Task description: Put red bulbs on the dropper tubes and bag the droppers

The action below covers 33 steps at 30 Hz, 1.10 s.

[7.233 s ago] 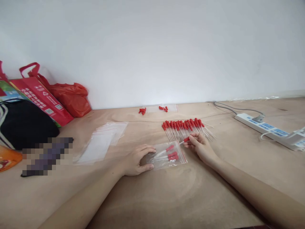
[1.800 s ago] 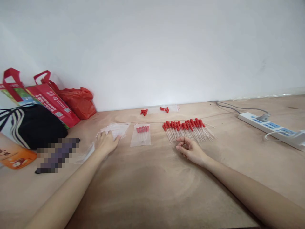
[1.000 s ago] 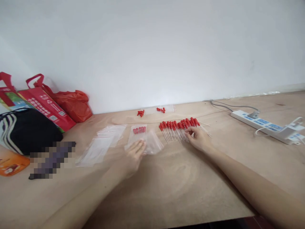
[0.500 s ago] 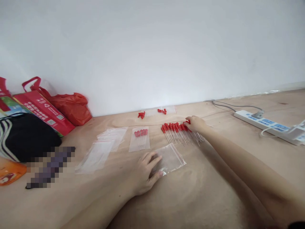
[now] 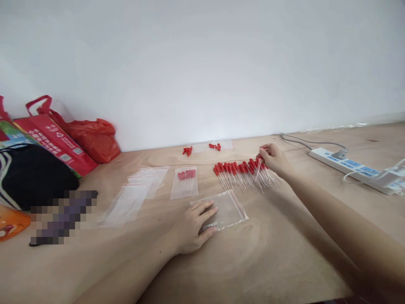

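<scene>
My left hand [image 5: 198, 228] lies spread on the near end of a clear zip-lock bag [image 5: 229, 211], which is flat on the table. To the right, the fingers of my right hand [image 5: 272, 160] are pinched at the right part of a row of glass droppers with red rubber bulbs [image 5: 234, 169]. A slanted clear dropper tube [image 5: 257, 168] hangs at those fingertips; its top end is partly hidden by them. Left of the row sits a small zip-lock bag [image 5: 184, 185] containing several red-bulbed droppers.
Flat zip-lock bags [image 5: 136, 194] overlap at the left. Loose red bulbs [image 5: 187, 151] lie near the wall beside clear tubes. A white power strip [image 5: 351, 164] with cords is at right. Red bags [image 5: 95, 141] and a black drawstring bag [image 5: 38, 177] stand at far left.
My right hand has shifted right and slightly up from the red bulbs, uncovering more of the row, with a slanted tube now at its fingertips. The left hand stays on the bag.
</scene>
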{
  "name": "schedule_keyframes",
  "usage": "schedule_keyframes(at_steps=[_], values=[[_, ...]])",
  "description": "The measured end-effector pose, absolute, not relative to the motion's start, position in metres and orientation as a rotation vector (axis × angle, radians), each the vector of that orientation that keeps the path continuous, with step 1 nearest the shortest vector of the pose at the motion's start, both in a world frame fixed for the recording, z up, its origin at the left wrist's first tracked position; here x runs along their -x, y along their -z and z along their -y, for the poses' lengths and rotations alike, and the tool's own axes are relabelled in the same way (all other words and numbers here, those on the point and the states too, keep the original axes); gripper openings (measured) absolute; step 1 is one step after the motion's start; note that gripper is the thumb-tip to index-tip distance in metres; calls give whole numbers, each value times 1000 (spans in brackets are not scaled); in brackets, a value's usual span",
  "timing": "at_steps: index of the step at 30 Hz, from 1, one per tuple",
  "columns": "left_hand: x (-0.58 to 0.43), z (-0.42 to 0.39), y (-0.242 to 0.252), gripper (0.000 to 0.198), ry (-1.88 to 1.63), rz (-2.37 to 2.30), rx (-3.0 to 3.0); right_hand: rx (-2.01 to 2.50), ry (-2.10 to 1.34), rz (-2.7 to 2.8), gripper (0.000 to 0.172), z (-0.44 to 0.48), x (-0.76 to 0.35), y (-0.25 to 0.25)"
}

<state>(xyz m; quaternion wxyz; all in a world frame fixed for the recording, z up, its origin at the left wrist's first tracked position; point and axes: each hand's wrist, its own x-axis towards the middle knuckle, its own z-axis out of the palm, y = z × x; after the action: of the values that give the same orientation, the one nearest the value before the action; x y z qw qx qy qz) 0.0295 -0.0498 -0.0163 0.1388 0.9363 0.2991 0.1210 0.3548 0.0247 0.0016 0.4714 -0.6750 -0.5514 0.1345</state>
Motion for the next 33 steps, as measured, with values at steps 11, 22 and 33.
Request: schedule_keyframes(at_steps=[11,22,33], values=[[-39,44,21,45,-419,-804,-2663,1209,-711,944,41,37,-316,38],[-41,46,16,45,-370,-830,-2690,1107,-958,781,38,43,-304,38],[-40,48,16,55,-353,-901,-2605,1133,-1372,1008,34,66,-282,28]])
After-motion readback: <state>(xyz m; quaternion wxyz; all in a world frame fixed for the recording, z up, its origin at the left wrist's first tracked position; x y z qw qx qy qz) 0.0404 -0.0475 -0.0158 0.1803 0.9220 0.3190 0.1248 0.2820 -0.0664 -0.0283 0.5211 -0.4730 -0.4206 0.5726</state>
